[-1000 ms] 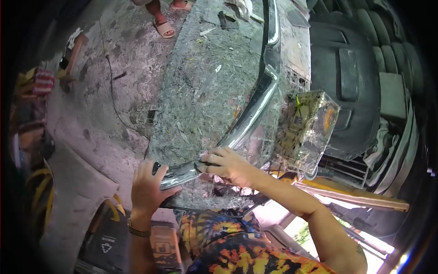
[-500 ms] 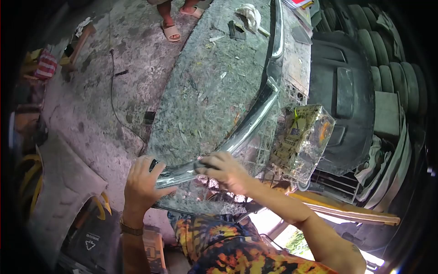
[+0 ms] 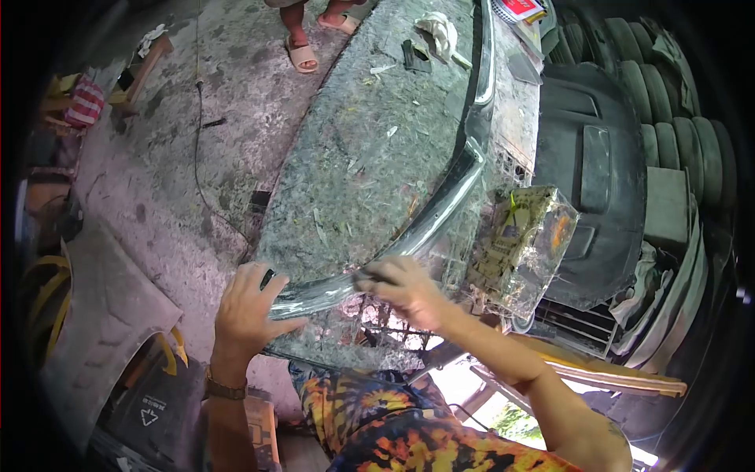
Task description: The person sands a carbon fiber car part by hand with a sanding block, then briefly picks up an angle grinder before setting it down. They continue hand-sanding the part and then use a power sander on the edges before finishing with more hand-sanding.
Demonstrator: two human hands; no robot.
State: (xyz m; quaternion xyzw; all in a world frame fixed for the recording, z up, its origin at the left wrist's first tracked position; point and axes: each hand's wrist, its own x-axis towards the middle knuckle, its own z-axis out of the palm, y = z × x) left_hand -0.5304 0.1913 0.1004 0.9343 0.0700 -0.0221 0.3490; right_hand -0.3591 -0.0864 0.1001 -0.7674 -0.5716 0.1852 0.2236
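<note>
A long, curved dark-and-silver glossy trim strip (image 3: 431, 223), like a car body moulding, lies on the scuffed workbench (image 3: 346, 181), its near end toward me. My left hand (image 3: 245, 315) is wrapped round that end, thumb below and fingers above. Midway along the near curve, my right hand (image 3: 414, 293) presses down on the strip, fingers bent over a small dark pad (image 3: 368, 277) smeared by motion. Another glossy strip (image 3: 485, 63) lies farther up along the bench's right side.
On the bench's right edge stands a plastic-wrapped box (image 3: 519, 236). A white cloth (image 3: 439, 33) lies at the far end. Beyond are a dark car panel (image 3: 594, 173) and stacked tyres (image 3: 696, 149). A cable (image 3: 198, 149) crosses the floor, and a person's sandalled foot (image 3: 301, 57) shows beyond the bench.
My right hand has slid a little up and right along the strip with the dark pad. My left hand keeps its hold on the end. The view has shifted slightly.
</note>
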